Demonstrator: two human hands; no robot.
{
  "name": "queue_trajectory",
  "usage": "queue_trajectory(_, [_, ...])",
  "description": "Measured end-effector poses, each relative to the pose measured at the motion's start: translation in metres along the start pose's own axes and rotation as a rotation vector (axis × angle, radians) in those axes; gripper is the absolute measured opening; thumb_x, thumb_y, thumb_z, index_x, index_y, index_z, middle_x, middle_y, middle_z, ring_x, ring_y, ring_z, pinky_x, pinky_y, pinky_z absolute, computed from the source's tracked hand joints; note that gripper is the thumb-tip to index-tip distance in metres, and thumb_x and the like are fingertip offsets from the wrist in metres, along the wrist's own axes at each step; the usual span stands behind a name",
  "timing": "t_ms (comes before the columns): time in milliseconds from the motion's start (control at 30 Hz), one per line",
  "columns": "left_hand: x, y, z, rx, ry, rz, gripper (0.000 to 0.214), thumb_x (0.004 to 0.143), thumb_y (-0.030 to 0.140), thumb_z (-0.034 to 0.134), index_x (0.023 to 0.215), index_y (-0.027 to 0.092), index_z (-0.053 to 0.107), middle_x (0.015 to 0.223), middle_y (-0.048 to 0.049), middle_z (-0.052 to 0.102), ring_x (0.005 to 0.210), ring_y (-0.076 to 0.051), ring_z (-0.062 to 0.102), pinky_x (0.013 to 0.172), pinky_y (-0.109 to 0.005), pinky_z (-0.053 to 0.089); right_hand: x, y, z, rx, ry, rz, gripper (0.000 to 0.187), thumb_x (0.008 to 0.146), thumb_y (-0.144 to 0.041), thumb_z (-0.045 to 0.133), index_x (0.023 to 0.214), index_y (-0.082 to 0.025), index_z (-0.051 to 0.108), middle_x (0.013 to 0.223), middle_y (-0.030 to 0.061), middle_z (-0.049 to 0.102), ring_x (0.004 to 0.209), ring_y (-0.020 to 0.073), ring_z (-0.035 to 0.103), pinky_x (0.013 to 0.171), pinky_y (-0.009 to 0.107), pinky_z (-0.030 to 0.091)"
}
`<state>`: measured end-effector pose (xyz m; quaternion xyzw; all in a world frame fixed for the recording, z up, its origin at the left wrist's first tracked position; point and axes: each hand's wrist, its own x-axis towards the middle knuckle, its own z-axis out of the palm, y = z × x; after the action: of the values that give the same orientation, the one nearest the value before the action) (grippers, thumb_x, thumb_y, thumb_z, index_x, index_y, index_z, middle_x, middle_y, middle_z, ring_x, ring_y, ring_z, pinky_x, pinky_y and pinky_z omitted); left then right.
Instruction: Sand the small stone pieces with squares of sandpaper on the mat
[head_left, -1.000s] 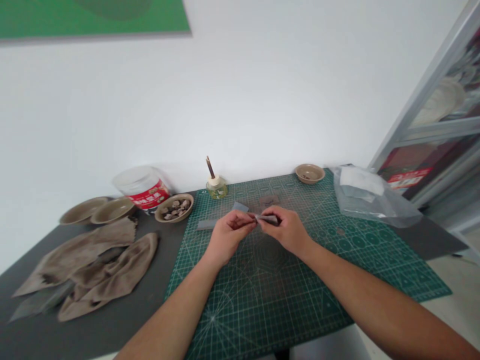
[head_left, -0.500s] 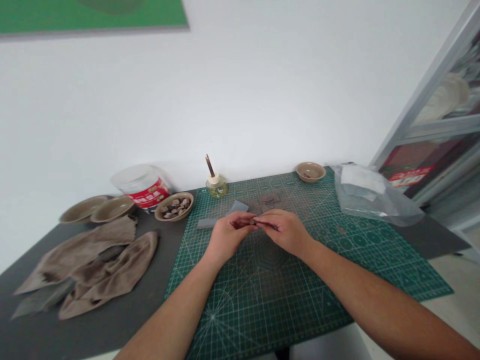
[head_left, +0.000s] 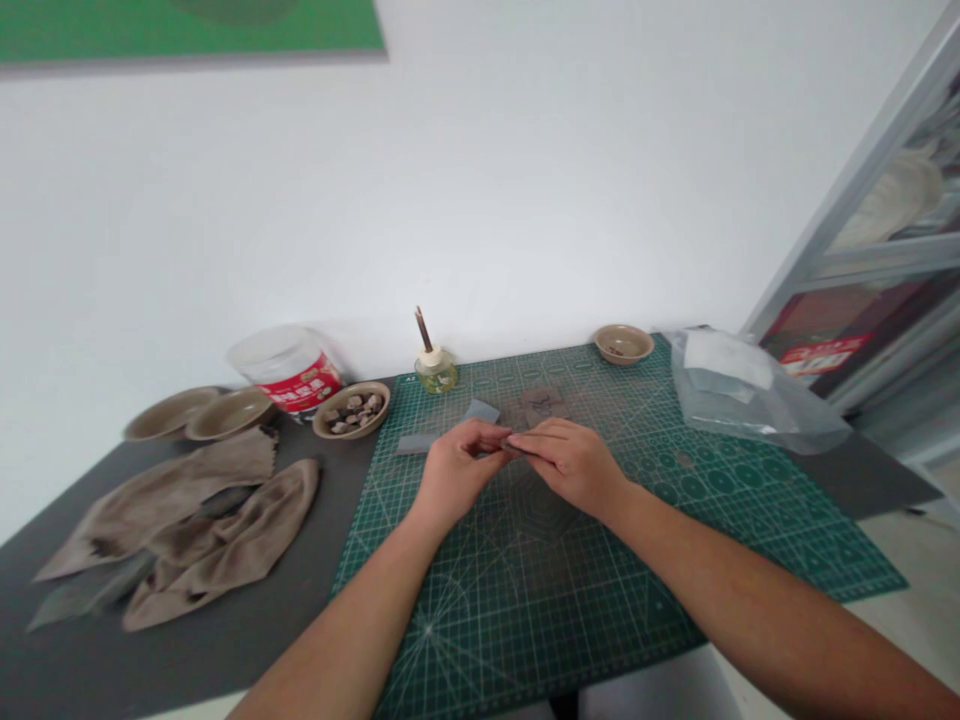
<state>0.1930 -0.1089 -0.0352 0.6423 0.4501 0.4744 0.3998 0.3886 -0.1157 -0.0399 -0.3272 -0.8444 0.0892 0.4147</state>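
Over the green cutting mat [head_left: 630, 560], my left hand [head_left: 459, 470] and my right hand [head_left: 576, 465] meet with their fingertips together. Both are closed in a pinch around a small, thin brownish piece [head_left: 514, 449], mostly covered by the fingers, so its kind cannot be made out. Just beyond the hands lies a flat brown square [head_left: 540, 402] with dark writing on it. A grey strip [head_left: 416, 443] and another grey piece [head_left: 482, 410] rest on the mat behind my left hand.
At the left are brown cloths [head_left: 217, 560], two shallow bowls [head_left: 169, 413], a red-labelled plastic tub [head_left: 289, 370] and a bowl of small lumps [head_left: 352, 412]. A glass jar with a stick [head_left: 436, 372], a small bowl [head_left: 624, 343] and a plastic bag [head_left: 750, 390] stand along the back.
My hands stay together in nearly the same place, with the fingers of my right hand slightly shifted on the small piece. The whole view has moved a little.
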Motion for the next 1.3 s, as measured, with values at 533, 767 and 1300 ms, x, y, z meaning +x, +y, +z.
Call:
queue_trajectory(533, [0.0014,-0.0034,-0.0010,-0.012,-0.008,0.015,0.019,0.068,0.018,0.078,0.087,0.017,0.072,0.082,-0.0027,0.075,0.076,-0.017,0.070,0.075,-0.029,0.056,0.0001,0.0001,0.0010,-0.064,0.042,-0.089,0.027,0.091,-0.011,0.057,0.113,-0.017,0.070,0.107,0.0074,0.074,0.095,0.0211,0.067,0.089,0.037,0.055])
queue_trajectory(767, [-0.0003,-0.0013,-0.0001,0.014,0.021,0.017,0.019,0.068,0.020,0.079,0.086,0.016,0.072,0.080,-0.0025,0.074,0.075,-0.017,0.070,0.073,-0.028,0.056,0.0001,0.0006,-0.0003,-0.074,0.027,-0.089,0.027,0.091,-0.011,0.055,0.114,-0.017,0.069,0.108,0.0075,0.074,0.097,0.0213,0.067,0.091,0.037,0.053])
queue_trajectory(1300, [0.0042,-0.0053,-0.0026,-0.090,-0.038,0.008,0.015,0.074,0.021,0.075,0.089,0.018,0.073,0.086,-0.0043,0.074,0.081,-0.018,0.069,0.076,-0.031,0.054,0.0083,0.0021,0.0023,0.505,0.106,0.503,0.017,0.083,-0.026,0.059,0.073,-0.021,0.046,0.066,-0.0049,0.049,0.062,0.0122,0.049,0.060,0.024,0.039])
